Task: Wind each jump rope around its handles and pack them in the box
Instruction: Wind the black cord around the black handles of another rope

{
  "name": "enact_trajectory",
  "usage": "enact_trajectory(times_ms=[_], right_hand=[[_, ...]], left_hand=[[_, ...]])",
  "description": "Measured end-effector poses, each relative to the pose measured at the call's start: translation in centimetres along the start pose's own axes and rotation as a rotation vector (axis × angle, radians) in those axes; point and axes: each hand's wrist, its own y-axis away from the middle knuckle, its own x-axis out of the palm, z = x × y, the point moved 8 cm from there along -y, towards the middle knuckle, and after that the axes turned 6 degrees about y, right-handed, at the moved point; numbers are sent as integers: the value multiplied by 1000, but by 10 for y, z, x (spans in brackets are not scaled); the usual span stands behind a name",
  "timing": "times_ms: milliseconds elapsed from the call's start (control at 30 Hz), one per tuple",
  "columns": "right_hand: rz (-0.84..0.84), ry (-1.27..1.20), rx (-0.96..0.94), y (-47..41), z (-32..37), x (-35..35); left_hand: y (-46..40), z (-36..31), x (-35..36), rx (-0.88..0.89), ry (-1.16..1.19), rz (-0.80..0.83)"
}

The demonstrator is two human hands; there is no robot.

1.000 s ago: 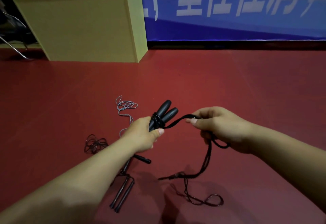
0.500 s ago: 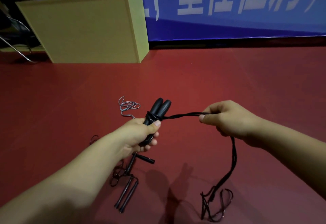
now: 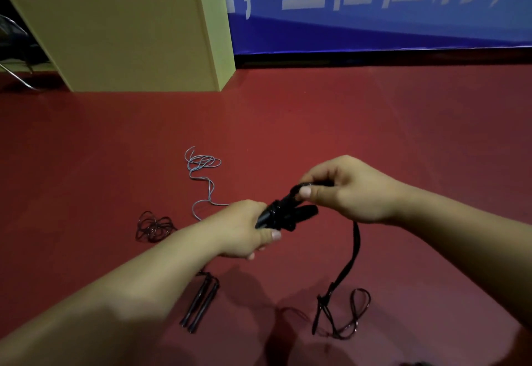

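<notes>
Three ropes: left hand (image 3: 244, 228) grips paired black handles (image 3: 288, 214); right hand (image 3: 351, 190) pinches their cord (image 3: 349, 262). Grey rope (image 3: 201, 175) and dark rope (image 3: 154, 226) lie loose on open red floor (image 3: 374, 123).

Open red floor (image 3: 374, 123) spreads ahead and right of the hands. Left, a grey rope (image 3: 201, 175) and a dark rope coil (image 3: 154, 227) lie in the way. Slim handles (image 3: 201, 305) and a trailing black rope (image 3: 342, 308) clutter the near floor. The yellow box (image 3: 115, 31) blocks the far left.
</notes>
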Motion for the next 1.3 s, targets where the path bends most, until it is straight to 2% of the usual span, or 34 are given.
enact_trajectory(times_ms=[100, 200, 600, 767, 967, 1133, 1300], right_hand=[[-155, 150, -8, -2, -7, -14], [-219, 188, 2, -1, -14, -24], [-85, -159, 64, 0, -24, -16], [-90, -198, 35, -2, -15, -11], [-99, -164, 28, 0, -8, -8], [-39, -94, -22, 3, 4, 0], [-46, -156, 30, 4, -10, -9]], left_hand=[[8, -21, 17, 118, 54, 154], [13, -35, 15, 164, 118, 170], [34, -53, 28, 167, 276, 399], [34, -59, 34, 127, 280, 366], [32, -59, 27, 29, 132, 192], [37, -59, 28, -52, 57, 195], [35, -62, 23, -4, 83, 138]])
